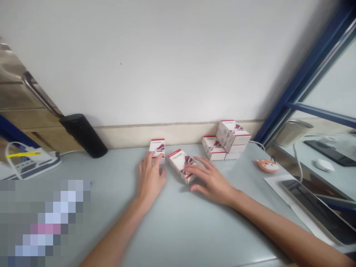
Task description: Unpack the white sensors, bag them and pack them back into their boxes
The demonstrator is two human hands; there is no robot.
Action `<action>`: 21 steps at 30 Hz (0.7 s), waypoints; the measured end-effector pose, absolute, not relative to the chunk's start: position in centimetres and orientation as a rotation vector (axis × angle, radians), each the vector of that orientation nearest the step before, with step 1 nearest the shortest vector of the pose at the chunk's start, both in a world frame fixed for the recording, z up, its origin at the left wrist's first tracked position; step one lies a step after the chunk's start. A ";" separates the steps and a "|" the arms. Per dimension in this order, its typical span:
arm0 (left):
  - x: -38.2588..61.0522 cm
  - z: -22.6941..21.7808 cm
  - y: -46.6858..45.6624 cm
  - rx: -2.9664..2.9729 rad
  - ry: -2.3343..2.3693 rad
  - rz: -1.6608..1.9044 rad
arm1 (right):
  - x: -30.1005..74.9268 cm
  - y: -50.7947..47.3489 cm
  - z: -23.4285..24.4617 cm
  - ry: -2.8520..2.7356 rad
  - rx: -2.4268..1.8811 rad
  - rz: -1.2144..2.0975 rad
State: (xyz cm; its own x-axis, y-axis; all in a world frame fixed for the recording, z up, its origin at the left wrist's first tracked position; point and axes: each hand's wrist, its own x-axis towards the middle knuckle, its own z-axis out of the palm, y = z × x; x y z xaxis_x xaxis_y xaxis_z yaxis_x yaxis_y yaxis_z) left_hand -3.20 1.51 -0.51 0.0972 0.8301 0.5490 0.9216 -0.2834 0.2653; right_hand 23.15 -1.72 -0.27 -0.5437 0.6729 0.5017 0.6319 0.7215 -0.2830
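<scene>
Left hand (151,177) and right hand (213,181) prob adjusting boxes (177,160) left of the stack (233,136), fingers spread, contact's blurry, any lift needs pinching.

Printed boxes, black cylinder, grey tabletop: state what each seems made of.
Printed boxes: probably smooth cardboard, given straight edges, flat faces. Black cylinder: perhaps plastic or coated metal, matte; its dark surface leaves it open. Grey tabletop: likely laminate, given its even colour and faint sheen.

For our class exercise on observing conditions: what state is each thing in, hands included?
Left hand: open, touching left box
Right hand: open, touching angled box
Left box: closed
Angled box: closed, askew
Stacked boxes: one atop another
Phone: face up, screen dark
Black cylinder: standing
Orange item: lying down
</scene>
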 end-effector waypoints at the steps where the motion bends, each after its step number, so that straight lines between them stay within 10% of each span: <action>1: -3.2 -0.6 1.5 -2.209 -1.788 -0.901 | 22.8 -1.7 -0.4 -2.373 -0.957 0.110; 21: -5.5 -1.1 3.3 -2.308 -1.847 -1.048 | 14.1 5.6 -0.8 -2.237 -1.076 0.241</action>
